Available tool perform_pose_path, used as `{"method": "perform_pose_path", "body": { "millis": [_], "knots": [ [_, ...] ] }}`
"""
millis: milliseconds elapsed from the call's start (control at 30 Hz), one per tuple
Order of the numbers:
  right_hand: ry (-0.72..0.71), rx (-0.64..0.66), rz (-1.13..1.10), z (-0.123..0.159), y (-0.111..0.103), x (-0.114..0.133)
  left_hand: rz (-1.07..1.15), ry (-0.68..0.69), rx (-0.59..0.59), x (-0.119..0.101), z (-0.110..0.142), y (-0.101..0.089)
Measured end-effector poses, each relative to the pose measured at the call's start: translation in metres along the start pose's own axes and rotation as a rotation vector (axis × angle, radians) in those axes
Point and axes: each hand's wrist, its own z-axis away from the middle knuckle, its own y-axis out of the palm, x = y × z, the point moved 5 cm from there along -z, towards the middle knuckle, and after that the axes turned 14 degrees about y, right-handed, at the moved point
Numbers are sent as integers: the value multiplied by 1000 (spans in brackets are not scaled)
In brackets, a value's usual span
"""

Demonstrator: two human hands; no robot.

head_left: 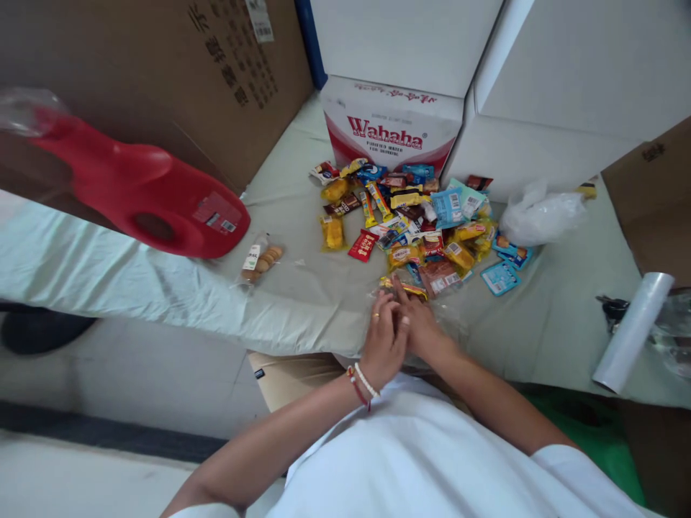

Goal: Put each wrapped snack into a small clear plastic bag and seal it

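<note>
My left hand (384, 332) and my right hand (424, 324) meet at the table's front edge, the left fingers lying partly over the right ones. Both are closed on a clear plastic bag (450, 316), whose thin film shows beside them; the pinched part is hidden. Just past my fingertips lies a yellow-wrapped snack (409, 289). Beyond it spreads a pile of small packaged snacks (410, 198), with a red packet (363, 245) at its left and a brown packet (440, 277) near my right hand. Blue cards or flat packets (500, 278) lie to the right.
A large red plastic jug (162, 191) and a bag of round biscuits (262, 260) are on the left. Behind the snacks stands a Wahaha carton (391, 126) among white boxes (561, 144). A white plastic bag (543, 216) and a film roll (633, 332) lie right.
</note>
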Motion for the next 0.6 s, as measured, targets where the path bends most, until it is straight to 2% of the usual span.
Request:
{"method": "perform_pose_path", "body": {
  "millis": [100, 167, 300, 367, 433, 500, 533, 600],
  "knots": [
    [-14, -48, -25, -2, 1, -1, -135, 5, -5, 35, 8, 7],
    [-46, -74, -73, -1, 5, -3, -273, 41, 83, 50, 9, 4],
    [-217, -120, -294, 11, 11, -16, -534, 77, 342, 58, 5, -13],
    [-275, -143, -490, 18, 9, -39, -623, 76, 408, 59, 2, -23],
    [-150, -239, -678, 21, 3, -84, -669, 89, 457, 60, 2, -29],
    [146, -429, -725, 21, -4, -143, -685, 112, 507, 61, 2, -31],
    [299, -534, -673, 21, -8, -172, -688, 122, 529, 62, 3, -31],
    [494, -604, -478, 15, -10, -213, -692, 126, 563, 63, 4, -31]
  ]
}}
